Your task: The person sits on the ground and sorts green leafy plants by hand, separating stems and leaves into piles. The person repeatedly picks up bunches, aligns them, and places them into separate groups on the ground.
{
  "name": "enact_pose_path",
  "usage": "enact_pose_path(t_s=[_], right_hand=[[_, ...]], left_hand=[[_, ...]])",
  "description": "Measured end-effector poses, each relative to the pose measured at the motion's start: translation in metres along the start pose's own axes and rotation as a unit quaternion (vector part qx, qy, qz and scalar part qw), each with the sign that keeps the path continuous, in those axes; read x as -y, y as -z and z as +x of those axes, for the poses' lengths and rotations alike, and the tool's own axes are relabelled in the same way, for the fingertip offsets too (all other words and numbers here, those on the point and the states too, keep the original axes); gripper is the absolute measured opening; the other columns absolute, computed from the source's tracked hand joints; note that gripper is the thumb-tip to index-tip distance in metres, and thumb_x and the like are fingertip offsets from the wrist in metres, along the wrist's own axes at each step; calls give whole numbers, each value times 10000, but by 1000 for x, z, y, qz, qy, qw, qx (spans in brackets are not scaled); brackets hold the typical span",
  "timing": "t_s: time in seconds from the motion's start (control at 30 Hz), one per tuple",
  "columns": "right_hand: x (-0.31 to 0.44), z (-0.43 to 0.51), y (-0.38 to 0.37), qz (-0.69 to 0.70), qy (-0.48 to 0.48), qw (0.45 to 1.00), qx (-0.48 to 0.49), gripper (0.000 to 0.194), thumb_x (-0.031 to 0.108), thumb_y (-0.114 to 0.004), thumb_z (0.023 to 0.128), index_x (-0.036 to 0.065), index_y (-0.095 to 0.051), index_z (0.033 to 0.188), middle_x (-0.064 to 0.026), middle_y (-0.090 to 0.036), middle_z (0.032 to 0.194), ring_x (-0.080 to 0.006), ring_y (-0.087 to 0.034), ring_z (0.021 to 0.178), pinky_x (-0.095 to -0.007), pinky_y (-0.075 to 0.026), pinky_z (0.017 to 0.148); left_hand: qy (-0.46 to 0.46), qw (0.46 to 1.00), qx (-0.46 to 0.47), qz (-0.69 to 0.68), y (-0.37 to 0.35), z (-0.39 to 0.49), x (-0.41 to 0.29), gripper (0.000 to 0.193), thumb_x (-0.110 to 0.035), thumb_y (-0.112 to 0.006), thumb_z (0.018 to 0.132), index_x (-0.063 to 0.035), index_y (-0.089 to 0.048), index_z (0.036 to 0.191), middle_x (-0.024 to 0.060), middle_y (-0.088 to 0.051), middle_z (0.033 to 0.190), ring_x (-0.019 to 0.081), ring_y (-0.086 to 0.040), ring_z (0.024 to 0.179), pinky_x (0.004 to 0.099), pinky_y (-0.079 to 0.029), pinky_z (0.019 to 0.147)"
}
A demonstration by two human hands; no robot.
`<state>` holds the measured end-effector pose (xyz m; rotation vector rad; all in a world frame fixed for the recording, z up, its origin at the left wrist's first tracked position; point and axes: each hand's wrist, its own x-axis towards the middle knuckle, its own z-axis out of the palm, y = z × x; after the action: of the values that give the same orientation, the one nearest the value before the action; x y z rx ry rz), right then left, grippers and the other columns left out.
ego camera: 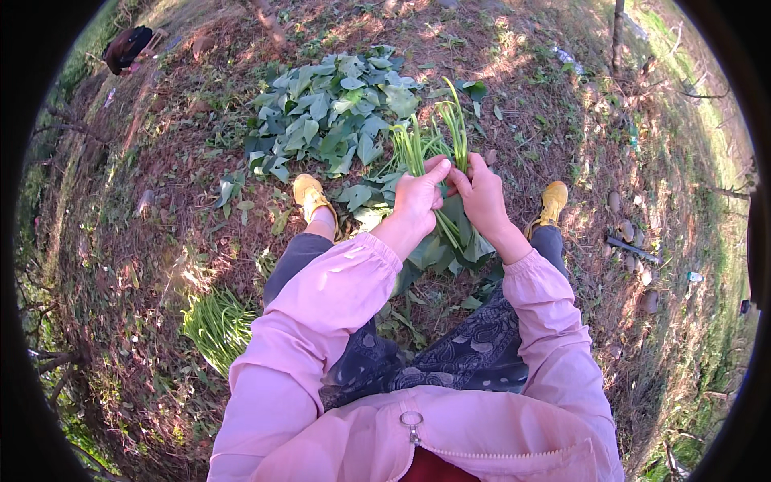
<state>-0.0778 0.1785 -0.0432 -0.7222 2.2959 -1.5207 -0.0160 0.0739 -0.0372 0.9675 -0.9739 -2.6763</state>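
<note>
My left hand [419, 191] is closed around a bundle of thin green leaf stalks [412, 143], its thumb lying across them. Close beside it, my right hand [482, 191] pinches a smaller bunch of green stalks [458, 129] between thumb and fingers. Stalk ends stick out below the left hand, over broad green leaves [443, 250] lying between my legs. More loose stalks show behind the two hands. Ahead and to the left lies a wide heap of broad green leaves [331, 114]. On the ground by my left thigh rests a pile of stripped green stalks [218, 328].
Yellow shoes [313, 196] flank the leaves between my feet. To the right are stones [626, 231] and a dark flat bar [632, 248]. A thin tree trunk [618, 36] stands at the upper right. Another person [126, 49] bends down at the far upper left.
</note>
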Motion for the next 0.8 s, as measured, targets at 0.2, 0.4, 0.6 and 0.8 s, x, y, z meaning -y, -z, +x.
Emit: enact_pose_path(t_s=[0.2, 0.4, 0.6, 0.8], right_hand=[[3, -10, -14, -169, 56, 984, 2, 478, 116, -388, 850, -47, -236, 1272, -224, -582, 868, -370, -576, 761, -431, -450, 643], [16, -23, -15, -149, 81, 984, 51, 589, 92, -363, 845, -70, -36, 1308, -246, -543, 994, -379, -561, 834, -420, -445, 698], [30, -27, -2, -209, 25, 973, 95, 612, 83, -387, 824, -64, -42, 1308, -215, -588, 891, -399, -564, 770, -438, -441, 676], [30, -24, 30, -200, 90, 975, 47, 359, 111, -418, 815, 34, -421, 1166, -187, -596, 806, -374, -565, 736, -457, -430, 643]], left_hand=[[-7, 1000, 15, 14, -7, -10, 5, 198, -127, -628, 781, -73, -589, 967, -68, -473, 572, 28, -297, 379, 195, -206, 368], [-23, 999, -1, 23, -1, -10, 5, 172, -102, -632, 775, -74, -564, 930, -32, -539, 677, 48, -434, 468, 196, -303, 391], [-41, 998, 38, 38, 0, -9, 4, 117, -104, -583, 813, -127, -474, 851, -44, -437, 553, 39, -336, 388, 194, -206, 357], [-67, 989, 91, 91, -3, -15, -5, 87, -119, -541, 843, -132, -462, 879, -8, -525, 652, 28, -305, 387, 183, -210, 366]])
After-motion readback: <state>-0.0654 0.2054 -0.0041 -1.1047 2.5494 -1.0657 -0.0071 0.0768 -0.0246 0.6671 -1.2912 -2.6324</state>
